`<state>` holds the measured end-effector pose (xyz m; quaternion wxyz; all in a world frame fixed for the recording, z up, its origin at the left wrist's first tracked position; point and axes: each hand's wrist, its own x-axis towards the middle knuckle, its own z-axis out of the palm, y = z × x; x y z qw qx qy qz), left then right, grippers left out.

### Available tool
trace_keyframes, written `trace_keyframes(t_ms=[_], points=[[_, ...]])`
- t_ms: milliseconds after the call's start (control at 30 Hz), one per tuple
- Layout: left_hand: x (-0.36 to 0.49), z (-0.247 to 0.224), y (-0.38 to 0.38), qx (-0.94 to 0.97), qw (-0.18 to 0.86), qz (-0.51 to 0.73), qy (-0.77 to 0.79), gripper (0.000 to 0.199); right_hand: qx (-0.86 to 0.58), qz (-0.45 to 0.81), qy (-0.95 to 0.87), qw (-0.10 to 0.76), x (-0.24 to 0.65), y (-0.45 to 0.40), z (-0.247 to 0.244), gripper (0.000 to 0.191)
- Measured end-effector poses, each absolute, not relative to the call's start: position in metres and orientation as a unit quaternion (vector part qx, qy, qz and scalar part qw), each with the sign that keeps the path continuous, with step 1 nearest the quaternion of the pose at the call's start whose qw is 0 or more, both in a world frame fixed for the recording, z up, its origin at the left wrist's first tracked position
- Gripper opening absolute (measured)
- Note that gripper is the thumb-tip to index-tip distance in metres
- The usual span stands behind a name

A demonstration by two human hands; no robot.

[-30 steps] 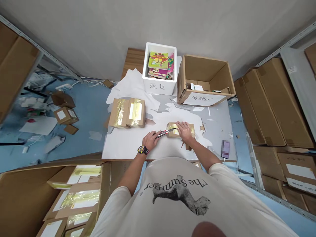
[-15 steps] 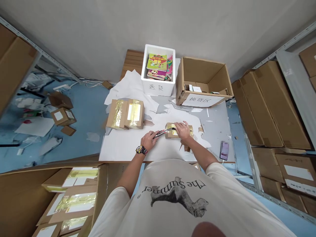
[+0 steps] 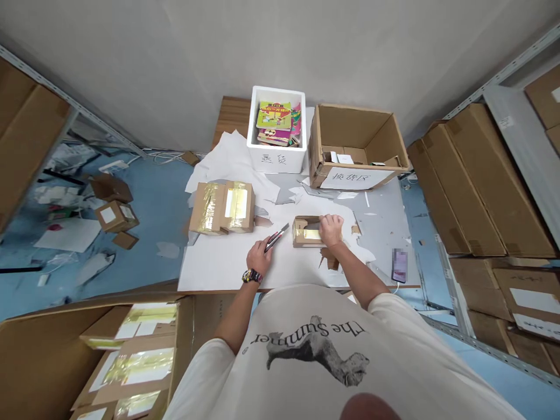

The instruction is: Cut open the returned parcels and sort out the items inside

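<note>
The task's things are at the near middle part of the counter [image 3: 387,227]; I take 12 o'clock as away from the person. The left hand [image 3: 259,256] pinches the cutter [image 3: 276,238], with its fingers closed around the rear part. The cutter points to between 1 and 2 o'clock, and its long axis runs back to between 7 and 8. Its tip is near the 9 o'clock end of the small box [image 3: 308,235], with a narrow gap.

The small box lies with its long axis from 9 to 3 o'clock, and its top is open. The right hand [image 3: 331,230] has its fingers curled upon the 3 o'clock part and grips it; this hand hides that end from sight.

Seen from the small box, a torn cardboard piece [image 3: 331,260] lies just beside, between 4 and 5 o'clock, close to the right wrist. Two taped boxes [image 3: 238,207] stand side by side between 9 and 10. The white foam bin [image 3: 276,160] with books [image 3: 273,115] is at 11, the open carton [image 3: 380,143] at 1, and the phone [image 3: 399,265] between 3 and 4. Torn grey sheets [image 3: 286,189] lie between the small box and the bin.
</note>
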<state>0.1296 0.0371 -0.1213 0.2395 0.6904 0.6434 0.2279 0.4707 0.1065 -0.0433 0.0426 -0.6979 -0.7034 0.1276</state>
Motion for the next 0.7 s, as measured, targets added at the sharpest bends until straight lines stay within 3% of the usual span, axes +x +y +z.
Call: trace_keyframes(t_ms=[167, 333, 500, 600, 700], points=[[0.136, -0.144, 0.027, 0.597, 0.236, 0.228, 0.732, 0.054, -0.659, 0.154, -0.735, 0.038, 0.492, 0.074, -0.032, 0.05], [0.186, -0.102, 0.069, 0.725, 0.338, 0.303, 0.518, 0.049, -0.621, 0.182, -0.762, 0.009, 0.497, 0.046, -0.029, 0.036], [0.251, -0.07, 0.13, 0.824, 0.434, 0.147, 0.332, 0.042, -0.586, 0.177, -0.791, 0.001, 0.482, 0.02, -0.031, 0.03], [0.274, -0.07, 0.15, 0.858, 0.407, 0.047, 0.31, 0.038, -0.579, 0.224, -0.784, 0.01, 0.476, 0.012, -0.027, 0.026], [0.282, -0.07, 0.155, 0.897, 0.319, -0.01, 0.307, 0.04, -0.618, 0.273, -0.735, 0.046, 0.479, 0.023, -0.018, 0.034]])
